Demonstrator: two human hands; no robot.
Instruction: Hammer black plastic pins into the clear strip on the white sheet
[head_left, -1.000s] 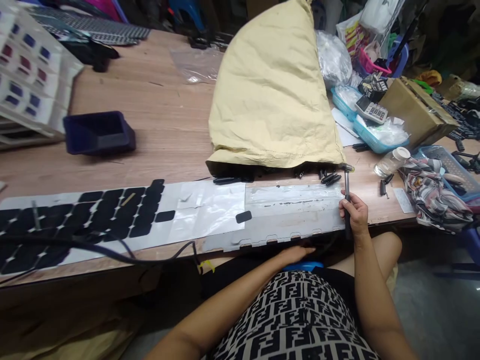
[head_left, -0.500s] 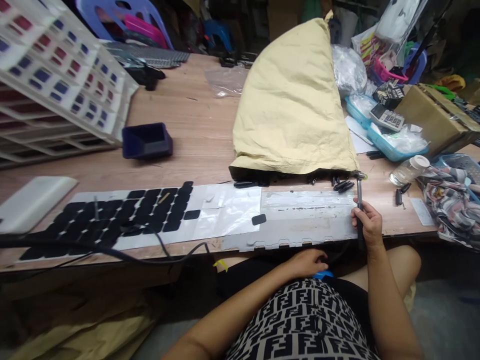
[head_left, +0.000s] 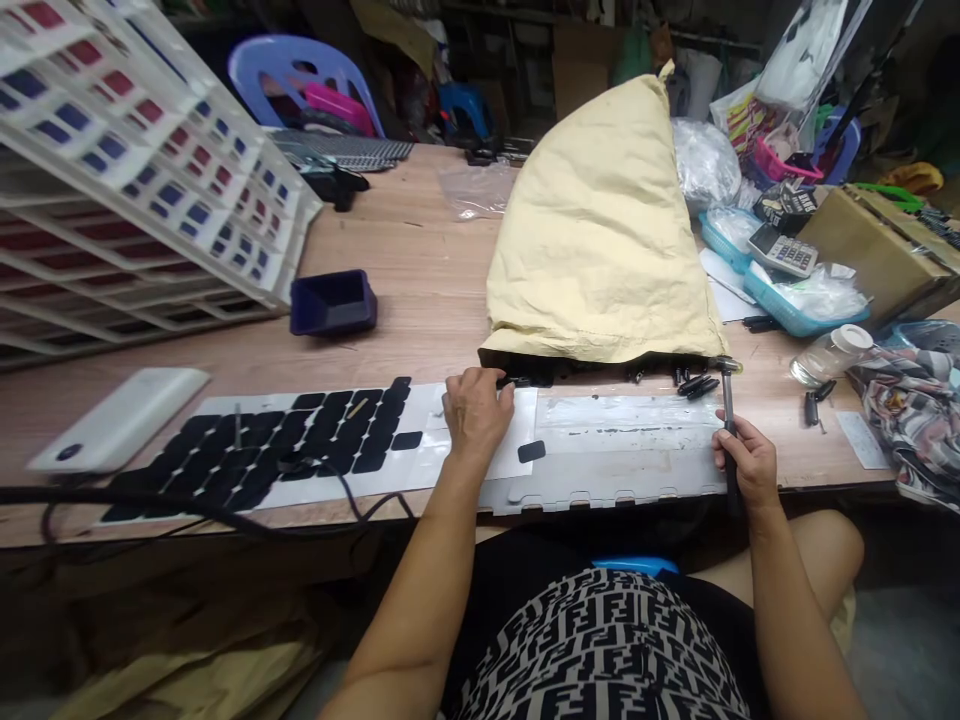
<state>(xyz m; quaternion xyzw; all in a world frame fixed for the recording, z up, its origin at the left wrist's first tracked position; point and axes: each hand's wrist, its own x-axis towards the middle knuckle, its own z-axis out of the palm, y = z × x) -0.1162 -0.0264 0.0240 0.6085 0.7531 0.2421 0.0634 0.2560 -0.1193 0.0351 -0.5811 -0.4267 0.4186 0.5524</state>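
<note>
My right hand (head_left: 750, 462) is wrapped round the dark handle of a small hammer (head_left: 727, 395), its metal head up beside the bag's corner. My left hand (head_left: 478, 412) is over the white sheet (head_left: 431, 455), fingers bent around the end of a small black elongated piece (head_left: 516, 382); the fingertips are partly hidden. Similar black pieces (head_left: 697, 388) lie by the mouth of a large yellowish bag (head_left: 600, 240). A grey board (head_left: 622, 465) lies before me, and a black rounded patch (head_left: 532, 451) rests at the sheet's right end.
Rows of black rounded patches (head_left: 322, 430) cover the sheet's left part. A black cable (head_left: 225, 515) crosses the table's front edge. Left stand a dark blue tray (head_left: 334, 303), a white device (head_left: 120, 420) and a white crate (head_left: 225, 220). A jar (head_left: 832, 355) and blue baskets (head_left: 795, 300) stand right.
My left hand has risen from my lap to the black pieces at the bag's left edge. My right hand still holds the hammer upright. The view has shifted slightly.
</note>
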